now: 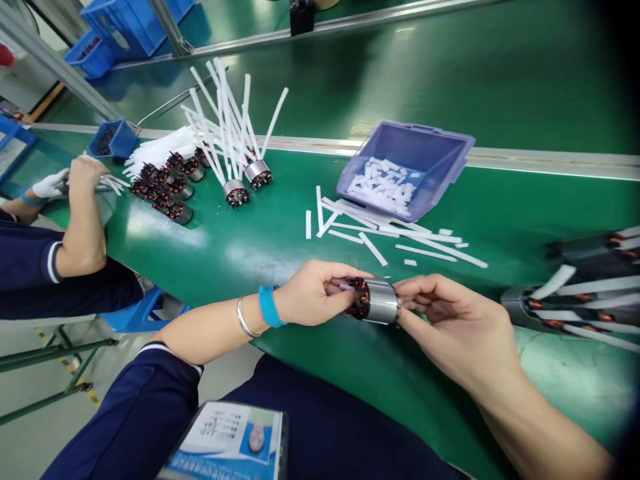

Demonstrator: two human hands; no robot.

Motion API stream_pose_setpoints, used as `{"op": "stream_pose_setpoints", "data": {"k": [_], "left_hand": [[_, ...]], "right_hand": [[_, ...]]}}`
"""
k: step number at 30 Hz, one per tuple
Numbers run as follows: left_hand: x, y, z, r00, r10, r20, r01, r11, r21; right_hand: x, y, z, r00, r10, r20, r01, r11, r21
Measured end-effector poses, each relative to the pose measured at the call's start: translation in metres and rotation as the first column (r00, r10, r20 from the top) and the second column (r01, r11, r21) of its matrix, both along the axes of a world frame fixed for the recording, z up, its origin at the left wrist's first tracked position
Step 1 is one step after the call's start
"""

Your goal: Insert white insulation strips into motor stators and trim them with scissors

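I hold a small motor stator, a silver cylinder with copper windings, between both hands over the near edge of the green table. My left hand grips its wound end with fingers closed. My right hand pinches the silver end with fingertips closed. Loose white paper strips lie on the table just beyond my hands. A blue wristband and a metal bangle are on my left wrist.
A purple bin holds short white pieces. Two stators with long white strips stand at centre left, beside a row of stators. More strip-filled stators lie at right. A co-worker's arm rests at left. Blue bins sit behind.
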State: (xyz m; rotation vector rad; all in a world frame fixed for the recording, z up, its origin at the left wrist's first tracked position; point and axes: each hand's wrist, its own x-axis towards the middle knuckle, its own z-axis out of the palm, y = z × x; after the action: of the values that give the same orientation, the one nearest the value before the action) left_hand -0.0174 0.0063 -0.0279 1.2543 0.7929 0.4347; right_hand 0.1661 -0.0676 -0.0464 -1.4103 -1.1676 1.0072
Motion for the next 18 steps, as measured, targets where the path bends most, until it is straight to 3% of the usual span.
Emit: {"op": "stream_pose_setpoints", "data": {"k": [5, 11, 16, 18], "left_hand": [[-0.0003, -0.0032, 0.001, 0.999, 0.046, -0.009, -0.046, 0.995, 0.088], [0.0009, 0.0011, 0.0016, 0.994, 0.011, 0.113, 0.002, 0.993, -0.119], [0.0039, -0.0007, 0.0001, 0.994, 0.087, 0.073, -0.072, 0.98, -0.185], [0.0033, 0.0012, 0.0012, 0.996, 0.063, 0.06, -0.046, 0.967, -0.251]], "right_hand": [[-0.0019, 0.0042, 0.0013, 0.987, 0.143, -0.071, -0.147, 0.988, -0.053], [-0.0006, 0.0053, 0.0055, 0.98, 0.153, -0.127, -0.16, 0.986, -0.046], [0.0024, 0.0047, 0.0058, 0.978, 0.161, -0.135, -0.174, 0.981, -0.086], [0.0051, 0.0057, 0.0042, 0.976, 0.16, -0.15, -0.175, 0.98, -0.091]]}}
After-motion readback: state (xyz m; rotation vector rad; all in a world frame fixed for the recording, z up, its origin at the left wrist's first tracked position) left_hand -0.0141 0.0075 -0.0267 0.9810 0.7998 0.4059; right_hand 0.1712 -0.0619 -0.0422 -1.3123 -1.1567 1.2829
